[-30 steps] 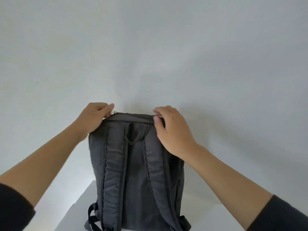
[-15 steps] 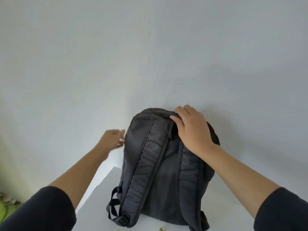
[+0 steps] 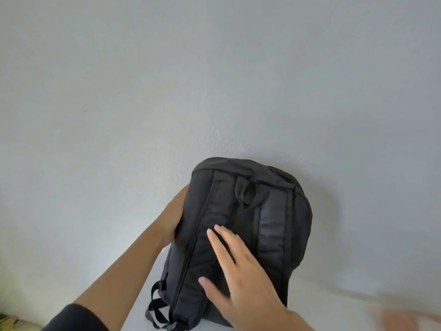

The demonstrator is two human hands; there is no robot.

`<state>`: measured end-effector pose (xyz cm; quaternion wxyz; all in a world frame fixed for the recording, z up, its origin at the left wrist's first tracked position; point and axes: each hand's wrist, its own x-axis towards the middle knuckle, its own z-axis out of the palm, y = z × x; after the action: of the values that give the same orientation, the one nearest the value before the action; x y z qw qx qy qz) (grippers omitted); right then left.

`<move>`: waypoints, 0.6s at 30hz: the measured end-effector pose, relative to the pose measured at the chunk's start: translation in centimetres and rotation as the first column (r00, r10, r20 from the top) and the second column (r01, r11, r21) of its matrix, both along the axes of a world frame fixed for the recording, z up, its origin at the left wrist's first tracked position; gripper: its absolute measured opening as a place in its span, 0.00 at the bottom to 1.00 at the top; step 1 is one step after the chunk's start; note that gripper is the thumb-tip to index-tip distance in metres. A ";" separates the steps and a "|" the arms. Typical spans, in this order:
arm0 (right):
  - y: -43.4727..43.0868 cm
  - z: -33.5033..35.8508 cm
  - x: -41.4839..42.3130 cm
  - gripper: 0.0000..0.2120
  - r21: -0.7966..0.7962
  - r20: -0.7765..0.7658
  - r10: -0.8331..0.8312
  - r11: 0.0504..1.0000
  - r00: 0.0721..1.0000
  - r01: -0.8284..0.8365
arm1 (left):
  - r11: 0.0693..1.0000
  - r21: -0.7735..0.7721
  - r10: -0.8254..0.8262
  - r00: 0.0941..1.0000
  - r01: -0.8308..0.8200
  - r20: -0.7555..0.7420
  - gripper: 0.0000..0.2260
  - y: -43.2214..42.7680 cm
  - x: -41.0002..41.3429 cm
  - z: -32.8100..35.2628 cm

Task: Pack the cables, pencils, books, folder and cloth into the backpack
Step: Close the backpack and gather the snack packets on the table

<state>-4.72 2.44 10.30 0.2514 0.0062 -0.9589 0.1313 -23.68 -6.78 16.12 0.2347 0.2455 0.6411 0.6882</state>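
Grey-black fabric fills most of the view: the backpack stands upright on the white worktop, its far side right up against the wall and its strap side facing the camera. Both shoulder straps hang flat down the backpack and the little carry loop sits at its top.

The right hand lies flat on the near face of the backpack, fingers straight and spread, just pressing or steadying, not gripping anything. The left hand is against the left side of the backpack, but its fingers go out of sight behind the fabric, so I honestly can't tell whether it's grabbing the side or just resting there.

As for progress, no cables, pencils, books, folder or cloth show anywhere around the backpack. The top edge looks shut from this side, though the zip itself is on the far side and I can't see it. The backpack looks rounded and holds its shape, so my guess is the stuff is already inside and this is the final settle-it-upright bit. I can't confirm that, since nothing shows the inside.

To the lower right of the backpack there's a pale smear, too blurred to name. A bit of yellow-green pokes in at the corner far to its lower left. If anything's left to do, I'd say it's only checking the zip is fully closed.
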 end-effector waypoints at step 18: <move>0.6 4.4 4.9 0.18 -0.730 -0.332 -0.513 0.671 0.792 0.129 | 0.938 0.038 -0.337 0.933 0.344 -0.122 0.16 2.1 13.0 1.5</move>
<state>0.16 3.07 14.74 0.5009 -0.2264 -0.7257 0.4139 -10.67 -4.66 17.64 0.3060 0.3985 0.5806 0.6407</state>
